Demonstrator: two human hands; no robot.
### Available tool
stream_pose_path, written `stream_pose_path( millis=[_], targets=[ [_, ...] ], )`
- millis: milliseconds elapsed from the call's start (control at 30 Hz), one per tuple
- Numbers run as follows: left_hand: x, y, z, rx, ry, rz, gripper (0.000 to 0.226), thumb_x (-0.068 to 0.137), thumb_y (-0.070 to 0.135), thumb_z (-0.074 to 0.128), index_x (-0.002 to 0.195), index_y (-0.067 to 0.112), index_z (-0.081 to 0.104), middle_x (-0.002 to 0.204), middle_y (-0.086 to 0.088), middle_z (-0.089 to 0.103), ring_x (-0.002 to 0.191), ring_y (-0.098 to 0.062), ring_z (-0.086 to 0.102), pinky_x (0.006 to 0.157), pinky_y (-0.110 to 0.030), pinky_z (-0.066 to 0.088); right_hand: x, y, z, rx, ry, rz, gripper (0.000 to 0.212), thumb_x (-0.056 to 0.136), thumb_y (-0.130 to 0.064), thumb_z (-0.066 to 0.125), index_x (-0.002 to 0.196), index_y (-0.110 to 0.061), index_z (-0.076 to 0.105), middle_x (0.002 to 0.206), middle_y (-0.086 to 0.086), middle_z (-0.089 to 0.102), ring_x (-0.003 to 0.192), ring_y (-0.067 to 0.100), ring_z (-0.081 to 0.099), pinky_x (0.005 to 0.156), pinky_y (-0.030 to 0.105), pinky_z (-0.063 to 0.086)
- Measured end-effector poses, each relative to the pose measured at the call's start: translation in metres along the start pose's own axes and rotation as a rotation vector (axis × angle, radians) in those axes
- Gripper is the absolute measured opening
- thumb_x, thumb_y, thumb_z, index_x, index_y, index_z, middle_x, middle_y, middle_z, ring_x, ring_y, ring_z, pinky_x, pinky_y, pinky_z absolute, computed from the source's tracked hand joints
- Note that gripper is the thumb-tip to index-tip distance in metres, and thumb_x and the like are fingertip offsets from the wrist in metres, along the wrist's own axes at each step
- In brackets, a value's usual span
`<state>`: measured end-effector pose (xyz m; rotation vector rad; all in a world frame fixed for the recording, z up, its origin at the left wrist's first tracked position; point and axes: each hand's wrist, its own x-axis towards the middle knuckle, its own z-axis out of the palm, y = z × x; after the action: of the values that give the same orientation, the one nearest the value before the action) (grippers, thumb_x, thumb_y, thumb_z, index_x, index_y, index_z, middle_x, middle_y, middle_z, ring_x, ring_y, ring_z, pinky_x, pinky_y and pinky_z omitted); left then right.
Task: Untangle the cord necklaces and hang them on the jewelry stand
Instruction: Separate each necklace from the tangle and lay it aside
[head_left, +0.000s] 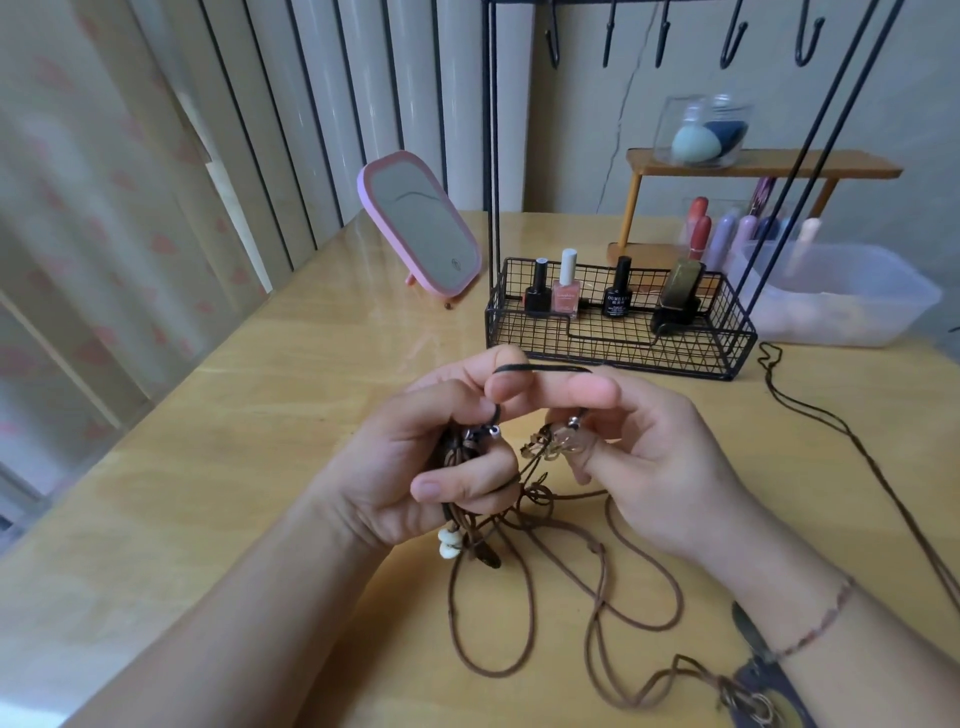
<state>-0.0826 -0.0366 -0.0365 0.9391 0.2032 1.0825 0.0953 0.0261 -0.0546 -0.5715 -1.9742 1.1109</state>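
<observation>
Readable writing: only a white label on one black bottle (617, 290), perhaps "OUMELI", too blurred to be sure. Four bottles in the stand (618, 332) basket: two black, one pink with white cap (565, 288), one olive (680, 291). Five hooks (665, 36) on the stand's top bar, all bare. One pink mirror (421, 228) left of the stand; one clear tub (841, 296) right of it.

Left hand (441, 462) curled round a bunch of brown cords (519, 597), two white beads (448, 543) hanging beneath it. Right hand (639, 457) pinching a metal pendant (550, 441); a black cord (540, 369) stretched between both hands' fingertips. Brown loops spread on the table (260, 415) below the hands. Another dark cord (810, 410) lying apart, right of the hands.
</observation>
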Motion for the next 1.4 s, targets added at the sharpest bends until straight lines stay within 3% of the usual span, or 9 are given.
stream_pose_path(
  millis=[133,367,533,667,767,833,967,1200,1400],
  targets=[
    [0.001,0.000,0.000,-0.039,0.018,0.011,0.014,0.087,-0.003,0.042,0.087,0.011,0.042,0.134,-0.023,0.057,0.033,-0.009,0.031,0.042,-0.023,0.016,0.000,-0.005,0.001,0.442,0.073,0.175,0.016,0.085,-0.008,0.068,0.087,-0.022,0.063,0.063,-0.003,0.060,0.049,0.016,0.051,0.040,0.021,0.032],
    [0.002,-0.002,0.003,-0.001,-0.087,-0.053,0.017,0.093,-0.003,0.029,0.095,0.013,0.032,0.115,-0.010,0.067,0.033,-0.004,0.023,0.040,-0.023,0.010,-0.003,-0.002,0.002,0.544,-0.101,0.337,0.029,0.087,0.005,0.052,0.116,0.008,0.053,0.067,0.013,0.060,0.047,0.020,0.053,0.042,0.029,0.023],
    [0.003,-0.004,0.004,0.019,-0.127,-0.057,0.014,0.095,0.000,0.033,0.095,0.014,0.030,0.101,0.002,0.063,0.033,-0.003,0.024,0.041,-0.021,0.012,-0.006,-0.009,0.002,0.710,-0.190,0.473,0.039,0.097,0.008,0.036,0.096,-0.009,0.071,0.054,0.010,0.047,0.034,0.012,0.047,0.036,0.021,0.028],
    [0.000,-0.002,-0.004,0.033,-0.015,0.015,0.014,0.092,-0.003,0.038,0.092,0.011,0.039,0.120,-0.018,0.060,0.035,-0.007,0.030,0.040,-0.023,0.014,-0.004,-0.010,-0.003,0.452,-0.190,0.518,0.023,0.103,-0.011,0.039,0.101,-0.012,0.061,0.061,0.015,0.063,0.042,0.023,0.051,0.044,0.028,0.023],
    [0.004,-0.003,-0.005,0.129,0.154,0.027,0.014,0.091,0.001,0.039,0.093,0.014,0.044,0.122,-0.011,0.065,0.038,-0.006,0.037,0.039,-0.019,0.020,0.000,-0.016,-0.010,0.587,-0.182,0.520,0.056,0.097,-0.055,0.030,0.120,-0.015,0.062,0.077,0.019,0.067,0.053,0.028,0.057,0.049,0.032,0.032],
    [0.003,-0.003,-0.009,0.199,0.271,0.020,0.012,0.089,0.004,0.045,0.092,0.015,0.050,0.109,-0.009,0.068,0.040,-0.006,0.041,0.039,-0.016,0.024,0.001,-0.018,-0.010,0.584,-0.188,0.510,0.063,0.087,-0.067,0.038,0.114,-0.016,0.065,0.073,0.015,0.064,0.052,0.026,0.055,0.048,0.030,0.037],
    [0.005,-0.005,-0.012,0.248,0.354,-0.080,0.009,0.090,0.008,0.048,0.091,0.011,0.056,0.090,-0.010,0.062,0.043,-0.008,0.043,0.037,-0.016,0.026,0.001,-0.019,-0.010,0.414,-0.034,0.501,0.019,0.092,-0.032,0.058,0.084,-0.016,0.066,0.064,0.005,0.057,0.051,0.022,0.053,0.049,0.031,0.035],
    [0.007,-0.007,-0.011,0.381,0.421,-0.171,0.021,0.088,0.012,0.055,0.108,0.008,0.059,0.097,-0.014,0.067,0.064,-0.018,0.058,0.053,-0.022,0.049,0.011,-0.016,-0.054,0.830,0.411,0.396,0.022,0.090,-0.024,0.046,0.068,-0.020,0.045,0.081,0.001,0.060,0.072,0.023,0.062,0.056,0.032,0.047],
    [0.007,-0.012,-0.006,0.664,0.342,-0.159,0.032,0.084,-0.003,0.062,0.115,0.005,0.061,0.097,-0.012,0.072,0.071,-0.015,0.064,0.066,-0.023,0.052,0.011,-0.022,-0.072,1.078,0.403,0.129,0.023,0.090,-0.031,0.042,0.068,-0.022,0.040,0.074,-0.003,0.057,0.065,0.017,0.057,0.058,0.027,0.049]
  ],
)
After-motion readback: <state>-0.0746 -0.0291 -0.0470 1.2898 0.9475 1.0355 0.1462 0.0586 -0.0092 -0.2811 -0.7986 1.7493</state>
